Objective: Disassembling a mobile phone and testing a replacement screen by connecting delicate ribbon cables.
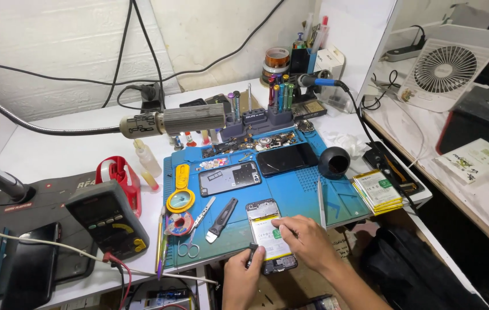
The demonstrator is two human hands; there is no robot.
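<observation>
opened phone (270, 235): its lower right part is covered by the right hand (305, 241).
left hand (241, 278): wrist cut off by the bottom edge; the small dark tool (252, 252) it pinches is mostly hidden.
tray parts (256, 143): by the blue mat's (299, 192) far edge, too small to tell apart.
dark device (29, 267): cut off at the table's near left corner.

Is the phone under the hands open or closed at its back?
Open: the phone lies with no back cover, its battery exposed under the right hand.

Both forearms are bare, with no sleeves in view. The left hand (240, 278) and right hand (303, 241) wear no gloves, rings or watch.
</observation>
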